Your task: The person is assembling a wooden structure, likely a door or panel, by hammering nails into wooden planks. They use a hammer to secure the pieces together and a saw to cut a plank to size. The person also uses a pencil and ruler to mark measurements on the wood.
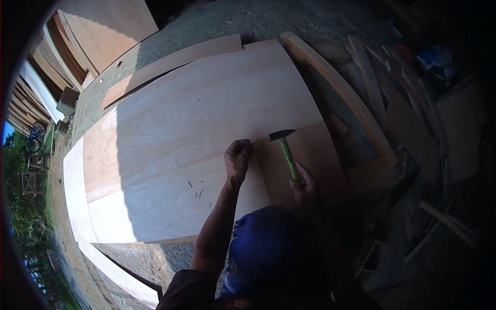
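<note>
My right hand (306, 185) grips a hammer (287, 155) by its green handle. The hammer's dark head, with one tapered end, is raised over the plywood sheet (170, 134). To its left, my left hand (238, 159) is closed, fingertips pinched together near the edge of a browner panel area (294, 165). Whatever those fingertips hold, if anything, is too small to make out. Several thin nails (200, 194) lie loose on the pale sheet, left of my left forearm. My blue-clad knee (263, 248) is by the sheet's near edge.
A long narrow board (175, 64) lies along the sheet's far side. At the right are a wooden beam (341, 88) and a heap of offcuts (413, 113). Large panels (108, 31) stand at the far left, near a grey container (67, 101). Sunlight covers the sheet's left end.
</note>
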Tool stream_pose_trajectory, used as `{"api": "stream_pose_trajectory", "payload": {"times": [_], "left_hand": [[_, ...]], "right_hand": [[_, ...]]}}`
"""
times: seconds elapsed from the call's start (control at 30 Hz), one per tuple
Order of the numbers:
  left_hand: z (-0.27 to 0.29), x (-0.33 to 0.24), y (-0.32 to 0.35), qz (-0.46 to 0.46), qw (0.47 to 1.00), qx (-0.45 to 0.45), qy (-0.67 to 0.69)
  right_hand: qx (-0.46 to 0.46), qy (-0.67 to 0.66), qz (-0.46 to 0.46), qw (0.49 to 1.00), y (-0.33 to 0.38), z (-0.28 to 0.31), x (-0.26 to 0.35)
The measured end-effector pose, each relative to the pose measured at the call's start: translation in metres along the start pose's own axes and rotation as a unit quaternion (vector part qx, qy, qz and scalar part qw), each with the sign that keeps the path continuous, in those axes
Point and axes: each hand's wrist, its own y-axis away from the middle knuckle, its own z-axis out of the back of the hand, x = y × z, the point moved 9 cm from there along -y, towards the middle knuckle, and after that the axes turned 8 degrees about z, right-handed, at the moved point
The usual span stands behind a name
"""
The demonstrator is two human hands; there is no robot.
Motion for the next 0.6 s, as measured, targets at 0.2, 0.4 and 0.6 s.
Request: {"api": "stream_pose_trajectory", "payload": {"times": [0.2,0.4,0.6], "left_hand": [[-0.011,-0.035,0.008,-0.268,0.909,-0.084,-0.307],[-0.024,-0.040,0.013,-0.260,0.893,-0.086,-0.357],[-0.025,-0.031,0.007,-0.214,0.894,-0.072,-0.386]], "right_hand": [[-0.015,-0.034,-0.048,0.998,0.010,-0.009,-0.005],[-0.058,0.086,0.129,0.986,0.005,-0.012,0.017],[0.015,0.089,0.146,0.985,-0.012,-0.038,0.023]]}}
